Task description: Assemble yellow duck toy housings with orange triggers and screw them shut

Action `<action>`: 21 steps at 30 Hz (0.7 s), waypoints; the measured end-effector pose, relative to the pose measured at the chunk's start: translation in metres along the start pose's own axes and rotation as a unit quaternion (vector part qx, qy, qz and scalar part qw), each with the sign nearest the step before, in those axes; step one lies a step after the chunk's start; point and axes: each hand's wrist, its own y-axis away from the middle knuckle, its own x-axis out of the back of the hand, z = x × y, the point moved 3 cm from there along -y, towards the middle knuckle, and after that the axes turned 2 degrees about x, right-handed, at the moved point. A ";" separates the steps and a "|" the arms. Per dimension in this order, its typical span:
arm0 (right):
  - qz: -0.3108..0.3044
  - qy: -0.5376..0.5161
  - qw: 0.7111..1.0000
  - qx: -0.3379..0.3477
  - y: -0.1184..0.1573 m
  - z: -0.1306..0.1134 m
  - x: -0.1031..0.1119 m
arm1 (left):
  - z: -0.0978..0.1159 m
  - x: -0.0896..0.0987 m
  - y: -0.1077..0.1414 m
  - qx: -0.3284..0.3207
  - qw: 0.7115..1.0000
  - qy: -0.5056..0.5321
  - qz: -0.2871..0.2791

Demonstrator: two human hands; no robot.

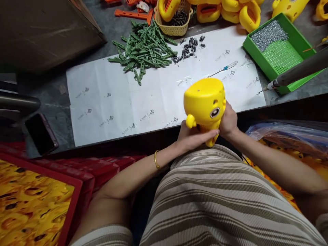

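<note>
A yellow plastic toy body (203,99), with a rounded head end, a small knob on its side and a dark oval opening, is held at the table's front edge. My left hand (191,136) wraps around its narrow lower part from the left, the thumb lying across it. On the other side my right hand (229,119) grips it, its fingers mostly hidden behind the toy. Just beyond lies a screwdriver (225,68) with a clear and blue handle, on white printed paper (115,99).
Green plastic pieces (147,48) and black springs (189,48) lie on the paper. Behind stand a yellow basket (174,30) and yellow shells (208,13). A green tray (299,56) holds screws at right, near a dark rod-shaped tool (297,70). A phone (41,134) and cardboard box (48,34) are left.
</note>
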 end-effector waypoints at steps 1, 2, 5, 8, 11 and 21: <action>0.009 0.028 0.999 0.032 -0.014 -0.011 0.001 | 0.005 -0.003 -0.009 -0.026 0.999 0.032 0.012; 0.015 0.060 0.996 0.058 -0.028 -0.021 0.000 | 0.009 -0.006 -0.019 -0.046 0.997 0.064 0.022; -0.044 0.201 0.976 0.070 -0.071 -0.039 -0.013 | 0.007 -0.012 -0.043 0.017 0.991 0.133 0.014; -0.100 0.313 0.942 0.069 -0.099 -0.041 -0.029 | -0.007 -0.006 -0.040 0.137 0.982 0.114 -0.066; -0.128 0.343 0.926 0.096 -0.108 -0.040 -0.039 | -0.008 0.032 -0.020 0.079 0.995 -0.054 -0.033; -0.179 0.304 0.914 0.202 -0.107 -0.043 -0.044 | 0.016 0.101 -0.074 -0.066 0.992 -0.104 -0.004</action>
